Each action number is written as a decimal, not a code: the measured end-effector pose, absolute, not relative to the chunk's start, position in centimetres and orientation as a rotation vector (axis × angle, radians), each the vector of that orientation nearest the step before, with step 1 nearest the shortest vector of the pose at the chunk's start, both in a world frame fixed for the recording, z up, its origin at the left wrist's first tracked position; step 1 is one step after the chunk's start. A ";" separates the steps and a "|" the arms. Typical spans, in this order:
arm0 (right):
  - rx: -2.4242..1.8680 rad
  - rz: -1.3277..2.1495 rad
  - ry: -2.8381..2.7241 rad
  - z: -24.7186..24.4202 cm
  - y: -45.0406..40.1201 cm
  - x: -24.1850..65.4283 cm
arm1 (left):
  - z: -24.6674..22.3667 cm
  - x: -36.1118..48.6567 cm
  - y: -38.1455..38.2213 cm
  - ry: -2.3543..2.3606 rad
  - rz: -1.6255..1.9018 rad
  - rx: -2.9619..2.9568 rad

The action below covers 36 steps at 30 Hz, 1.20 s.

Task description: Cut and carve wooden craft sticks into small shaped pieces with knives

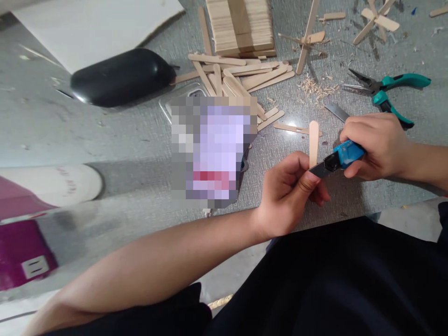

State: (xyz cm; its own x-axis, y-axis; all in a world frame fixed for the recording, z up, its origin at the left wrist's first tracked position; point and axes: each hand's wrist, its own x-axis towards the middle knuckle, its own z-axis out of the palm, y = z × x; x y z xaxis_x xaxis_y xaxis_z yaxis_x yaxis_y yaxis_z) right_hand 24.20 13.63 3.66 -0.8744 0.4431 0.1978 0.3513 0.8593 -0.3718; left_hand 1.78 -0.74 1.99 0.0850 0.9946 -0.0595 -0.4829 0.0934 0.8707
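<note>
From my head camera, I see my left hand [289,193] pinching a wooden stick [314,142] between bent fingers and thumb, its rounded end pointing away from me above the table's near edge. My right hand [380,144] is wrapped around a blue cutter knife [351,154], fingers curled tight and thumb along the near side. The knife's blade [321,169] reaches across to the lower part of the stick, right by my left thumb; I cannot tell how deep it bites.

Just beyond my hands, a slotted stick [289,127] lies on the gray table [140,149]. A metal strip [336,112] shows beside my right knuckles, and teal-handled pliers [376,88] rest past them. Wood shavings [317,88] are scattered near a crossed-stick piece [305,43], with another crossed piece [377,19] to its right. Loose sticks [264,74] are heaped beside a banded bundle [259,25], and a black case [122,77] sits farther left.
</note>
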 end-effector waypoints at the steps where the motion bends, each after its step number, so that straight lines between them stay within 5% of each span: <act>1: -0.614 0.501 -2.770 3.7 13.7 24.2 | 2.1 1.7 -0.7 0.843 1.288 0.801; 36: -0.661 0.655 -2.879 4.6 12.8 24.3 | 3.1 0.4 0.6 0.812 0.972 1.148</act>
